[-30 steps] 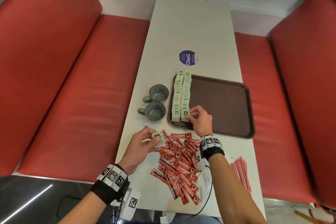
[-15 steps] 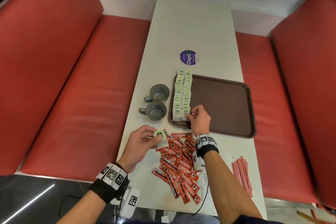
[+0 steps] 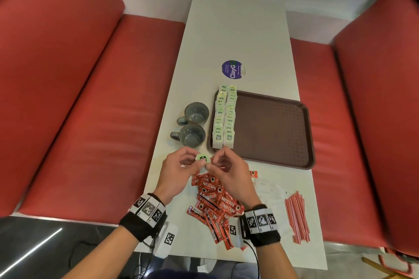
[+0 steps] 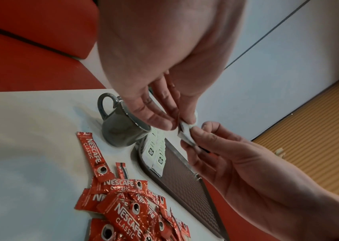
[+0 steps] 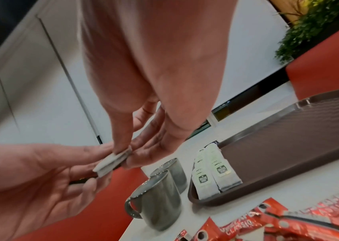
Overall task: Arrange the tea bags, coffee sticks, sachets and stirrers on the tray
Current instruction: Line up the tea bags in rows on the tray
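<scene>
A green-labelled tea bag [image 3: 202,158] is held just in front of the near-left corner of the brown tray [image 3: 272,131]. My left hand [image 3: 195,159] pinches it from the left and my right hand [image 3: 210,163] from the right. In the left wrist view the tea bag [image 4: 186,133] sits between both hands' fingertips. In the right wrist view the tea bag [image 5: 112,161] shows two white layers. Two rows of tea bags [image 3: 224,118] line the tray's left side. Red coffee sticks [image 3: 215,199] lie heaped under my wrists. White sachets [image 3: 269,190] and pink stirrers [image 3: 297,217] lie to the right.
Two grey cups [image 3: 196,112] [image 3: 191,135] stand just left of the tray. A purple round sticker [image 3: 231,69] lies on the table beyond it. Red bench seats [image 3: 102,108] flank the narrow white table [image 3: 238,29]. The rest of the tray is bare.
My right hand left the tea bag row on the tray and came back to my left hand, and now also pinches the tea bag held there. The left hand rose slightly.
</scene>
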The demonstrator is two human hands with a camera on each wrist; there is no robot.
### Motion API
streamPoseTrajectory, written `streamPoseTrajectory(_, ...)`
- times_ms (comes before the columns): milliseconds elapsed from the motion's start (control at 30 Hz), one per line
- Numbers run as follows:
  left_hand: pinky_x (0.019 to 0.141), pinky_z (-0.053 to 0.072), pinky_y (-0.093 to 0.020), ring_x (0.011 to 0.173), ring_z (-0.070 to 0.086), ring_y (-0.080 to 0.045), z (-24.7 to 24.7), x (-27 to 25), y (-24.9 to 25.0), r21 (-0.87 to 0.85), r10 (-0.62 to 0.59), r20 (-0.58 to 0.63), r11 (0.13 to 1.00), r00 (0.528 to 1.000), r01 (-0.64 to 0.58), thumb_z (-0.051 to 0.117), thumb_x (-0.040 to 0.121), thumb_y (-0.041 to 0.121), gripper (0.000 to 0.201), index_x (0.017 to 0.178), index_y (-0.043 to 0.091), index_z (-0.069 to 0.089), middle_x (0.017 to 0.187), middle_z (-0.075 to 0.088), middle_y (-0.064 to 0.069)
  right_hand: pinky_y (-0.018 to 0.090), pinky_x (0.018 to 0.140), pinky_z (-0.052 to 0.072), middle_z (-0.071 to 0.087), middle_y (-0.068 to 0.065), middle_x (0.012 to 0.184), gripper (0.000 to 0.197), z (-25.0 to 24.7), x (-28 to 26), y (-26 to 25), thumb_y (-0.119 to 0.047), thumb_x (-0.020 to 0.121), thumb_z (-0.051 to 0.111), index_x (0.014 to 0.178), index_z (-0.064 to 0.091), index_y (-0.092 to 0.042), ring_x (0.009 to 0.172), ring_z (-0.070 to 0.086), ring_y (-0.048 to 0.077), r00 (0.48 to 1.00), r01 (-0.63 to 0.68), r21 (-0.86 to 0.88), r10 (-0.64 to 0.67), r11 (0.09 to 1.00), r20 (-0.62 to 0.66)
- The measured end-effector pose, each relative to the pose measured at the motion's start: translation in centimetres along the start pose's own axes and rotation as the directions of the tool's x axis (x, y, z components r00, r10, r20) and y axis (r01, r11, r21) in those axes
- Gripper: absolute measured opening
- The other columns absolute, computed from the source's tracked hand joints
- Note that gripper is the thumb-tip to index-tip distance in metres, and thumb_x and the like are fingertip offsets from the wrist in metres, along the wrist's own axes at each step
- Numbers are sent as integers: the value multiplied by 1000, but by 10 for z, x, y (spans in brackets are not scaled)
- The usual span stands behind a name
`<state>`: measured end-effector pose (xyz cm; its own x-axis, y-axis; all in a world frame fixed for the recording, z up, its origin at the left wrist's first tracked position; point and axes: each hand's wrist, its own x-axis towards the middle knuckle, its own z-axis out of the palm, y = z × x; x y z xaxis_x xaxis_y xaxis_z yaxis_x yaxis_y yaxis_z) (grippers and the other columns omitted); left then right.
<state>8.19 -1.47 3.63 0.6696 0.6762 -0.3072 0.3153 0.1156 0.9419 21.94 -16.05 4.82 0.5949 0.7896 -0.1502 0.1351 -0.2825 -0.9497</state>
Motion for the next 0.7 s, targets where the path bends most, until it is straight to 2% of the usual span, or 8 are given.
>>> streamPoseTrajectory(133, 88, 62, -38, 95, 74, -9, 1, 0, -3, 95, 74, -13, 993, 997, -73, 84, 94, 27, 15, 104, 32, 74, 98, 80, 11, 28, 87, 62, 76, -5, 98, 18, -10, 8, 17, -18, 94, 85, 97, 68, -21, 94, 75, 12, 991, -40, 7, 41, 999, -126)
streamPoseTrajectory(233, 86, 62, -34, 95, 72, -4, -3, 0, -11, 186, 71, -29, 980, 997, -65, 80, 97, 24, 13, 104, 31, 72, 95, 79, 12, 24, 84, 60, 77, -7, 94, 18, -26, 28, 40, -19, 93, 86, 96, 69, -24, 90, 74, 3, 932, -136, -43, 113, 990, -345)
streamPoseTrajectory(300, 86, 62, -33, 94, 71, -1, -2, 2, -18, 312, 87, 6, 946, 996, -85, 77, 100, 19, 12, 105, 28, 71, 95, 76, 14, 18, 80, 56, 77, -9, 92, 19, -36, 43, 53, -17, 92, 87, 95, 69, -23, 87, 72, 0, 890, -202, -72, 152, 977, -429)
streamPoseTrajectory(400, 93, 60, -32, 99, 67, -1, 7, 8, -25, 484, 134, 123, 857, 983, -177, 69, 104, 20, 14, 116, 26, 70, 105, 72, 13, 10, 74, 49, 75, -5, 91, 18, -42, 63, 68, -15, 93, 86, 94, 69, -18, 85, 70, 5, 884, -268, -123, 193, 956, -427)
streamPoseTrajectory(500, 101, 55, -32, 112, 62, -8, 24, 17, -27, 610, 177, 254, 733, 951, -300, 60, 109, 23, 26, 135, 21, 63, 126, 65, 6, 4, 67, 48, 74, -1, 90, 19, -39, 79, 79, -12, 93, 86, 94, 68, -16, 81, 68, 10, 894, -290, -181, 199, 940, -402)
streamPoseTrajectory(567, 102, 54, -33, 119, 60, -13, 38, 25, -28, 659, 208, 317, 653, 925, -373, 57, 110, 24, 34, 143, 18, 58, 136, 59, 3, 10, 70, 50, 73, 0, 88, 20, -36, 86, 85, -11, 92, 86, 94, 67, -16, 78, 67, 11, 898, -295, -215, 194, 931, -396)
streamPoseTrajectory(633, 100, 56, -35, 123, 60, -18, 49, 33, -30, 697, 235, 357, 578, 904, -425, 56, 109, 23, 38, 147, 16, 55, 141, 56, -1, 25, 75, 56, 71, -1, 87, 21, -32, 90, 91, -11, 92, 86, 94, 66, -16, 77, 66, 11, 894, -302, -236, 188, 924, -407)
streamPoseTrajectory(700, 98, 57, -38, 126, 59, -22, 58, 41, -32, 729, 237, 379, 520, 895, -446, 56, 108, 22, 42, 149, 15, 52, 147, 52, -4, 33, 76, 60, 70, -3, 85, 22, -29, 90, 95, -12, 92, 86, 92, 65, -17, 76, 66, 12, 888, -299, -268, 164, 916, -429)
